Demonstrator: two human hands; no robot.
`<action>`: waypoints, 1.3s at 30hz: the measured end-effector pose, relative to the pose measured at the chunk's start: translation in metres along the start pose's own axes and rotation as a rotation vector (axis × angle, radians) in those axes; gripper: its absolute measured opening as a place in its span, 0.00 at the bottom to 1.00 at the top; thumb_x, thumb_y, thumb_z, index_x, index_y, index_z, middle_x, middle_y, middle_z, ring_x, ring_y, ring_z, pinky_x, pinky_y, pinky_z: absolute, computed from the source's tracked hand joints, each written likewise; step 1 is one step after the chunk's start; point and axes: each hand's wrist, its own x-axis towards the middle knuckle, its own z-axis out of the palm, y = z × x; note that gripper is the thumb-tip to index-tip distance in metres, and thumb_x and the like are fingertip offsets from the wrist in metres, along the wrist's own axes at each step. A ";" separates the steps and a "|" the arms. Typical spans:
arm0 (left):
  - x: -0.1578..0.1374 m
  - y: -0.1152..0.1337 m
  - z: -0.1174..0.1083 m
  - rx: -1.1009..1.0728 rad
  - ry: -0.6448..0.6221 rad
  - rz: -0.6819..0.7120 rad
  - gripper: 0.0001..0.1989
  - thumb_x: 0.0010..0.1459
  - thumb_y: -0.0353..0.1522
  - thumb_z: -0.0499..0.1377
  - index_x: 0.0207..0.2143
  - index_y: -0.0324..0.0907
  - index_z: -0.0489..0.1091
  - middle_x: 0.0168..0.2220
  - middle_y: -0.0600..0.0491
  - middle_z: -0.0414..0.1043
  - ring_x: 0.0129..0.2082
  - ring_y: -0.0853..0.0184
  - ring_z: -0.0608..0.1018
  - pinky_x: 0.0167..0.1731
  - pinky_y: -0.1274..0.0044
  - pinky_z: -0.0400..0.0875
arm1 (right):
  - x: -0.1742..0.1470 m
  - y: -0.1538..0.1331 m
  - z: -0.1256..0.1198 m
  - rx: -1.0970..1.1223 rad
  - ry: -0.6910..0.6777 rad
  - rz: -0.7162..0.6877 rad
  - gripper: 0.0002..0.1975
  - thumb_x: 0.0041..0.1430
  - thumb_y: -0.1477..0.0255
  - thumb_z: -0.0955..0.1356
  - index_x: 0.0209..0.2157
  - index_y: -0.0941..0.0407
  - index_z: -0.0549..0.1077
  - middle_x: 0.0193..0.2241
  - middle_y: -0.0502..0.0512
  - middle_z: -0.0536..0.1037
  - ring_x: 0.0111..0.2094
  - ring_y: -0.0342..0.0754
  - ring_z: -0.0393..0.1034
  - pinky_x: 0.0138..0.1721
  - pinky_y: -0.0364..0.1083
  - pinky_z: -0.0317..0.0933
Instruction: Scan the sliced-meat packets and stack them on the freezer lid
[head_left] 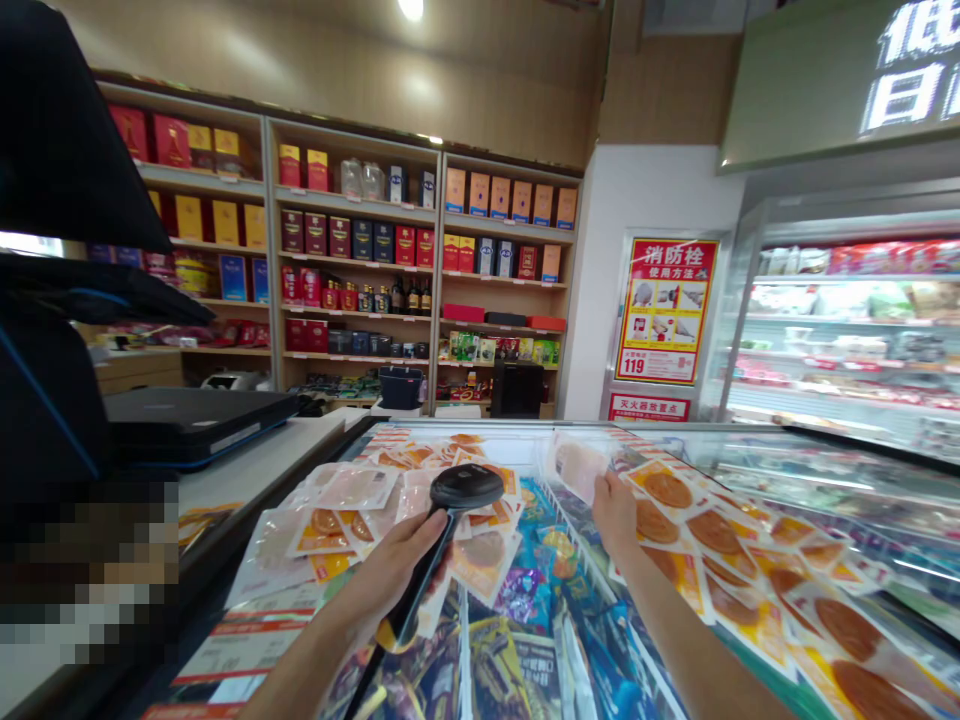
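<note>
My left hand (401, 560) is wrapped round the handle of a black barcode scanner (466, 485), whose cable runs down toward me. The scanner's head is over a spread of flat food packets (337, 495) on the freezer's glass top. In my right hand (616, 508) is a pale, clear plastic packet (576, 466), pinched at its right edge and raised above the glass. Right of that hand lie many orange-and-white packets with round brown patties (716, 535), overlapping one another. What is inside the pale packet is hard to make out.
Under the glass, the chest freezer (555, 610) holds colourful bags. At left stand a black checkout terminal (45, 350) and a flat black device (199, 415) on a counter. Shelves of boxed bottles (360, 240) line the back wall; a lit refrigerated display (855, 330) is at right.
</note>
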 end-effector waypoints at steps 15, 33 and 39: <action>0.001 0.005 -0.012 0.049 0.163 -0.005 0.23 0.38 0.51 0.55 0.23 0.39 0.64 0.18 0.57 0.64 0.17 0.74 0.66 0.17 0.81 0.59 | -0.021 -0.002 0.016 -0.645 -0.374 -0.208 0.19 0.54 0.79 0.52 0.41 0.60 0.68 0.36 0.63 0.73 0.39 0.52 0.67 0.38 0.49 0.59; 0.007 0.009 -0.049 0.056 0.358 0.030 0.22 0.36 0.50 0.56 0.19 0.40 0.61 0.14 0.58 0.61 0.15 0.72 0.65 0.16 0.80 0.57 | -0.029 -0.063 0.056 -0.334 -0.468 -0.253 0.29 0.53 0.54 0.51 0.36 0.59 0.72 0.37 0.63 0.74 0.41 0.54 0.66 0.39 0.49 0.58; 0.008 0.011 -0.048 0.059 0.375 0.065 0.24 0.37 0.53 0.53 0.19 0.39 0.61 0.14 0.57 0.62 0.15 0.73 0.65 0.16 0.81 0.57 | -0.031 -0.087 0.086 -0.333 -0.473 -0.179 0.31 0.44 0.47 0.55 0.37 0.55 0.71 0.37 0.62 0.74 0.43 0.59 0.64 0.40 0.57 0.55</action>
